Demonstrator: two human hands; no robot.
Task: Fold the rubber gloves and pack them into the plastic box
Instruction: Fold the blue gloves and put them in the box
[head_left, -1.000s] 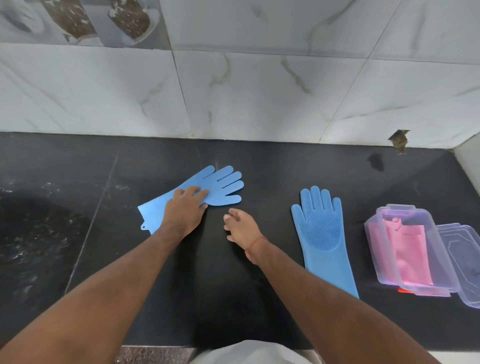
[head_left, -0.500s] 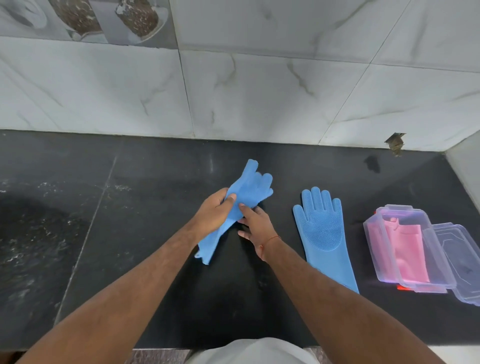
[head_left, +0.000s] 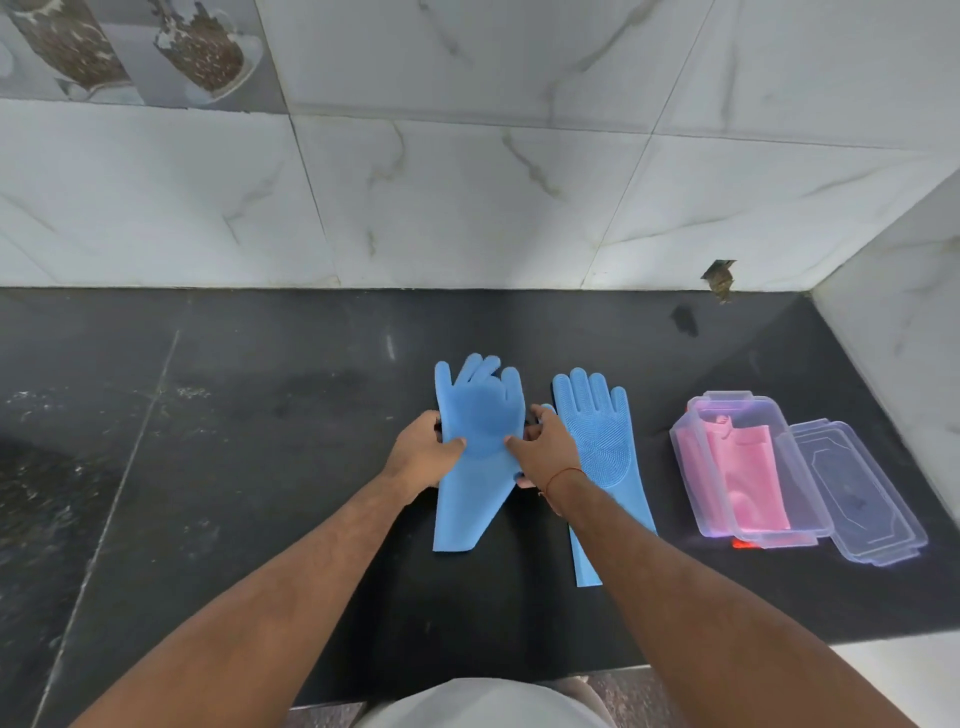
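While a second blue glove (head_left: 602, 447) is lying flat on the dark surface (head_left: 260, 467) just right of it, one blue glove (head_left: 475, 441) is being gripped at its edges by the left hand (head_left: 421, 454) and right hand (head_left: 545, 449). Well to the right, pink gloves (head_left: 737, 462) are being held in the open plastic box (head_left: 685, 441), its lid (head_left: 862, 499) lying beside it.

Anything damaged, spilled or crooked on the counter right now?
Nothing spilled. One oddity: the wall tile above the counter has a chipped hole. The box holds pink gloves, lid off beside it.

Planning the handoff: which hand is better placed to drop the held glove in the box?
Right hand: it grips the held glove on the side nearer the plastic box.
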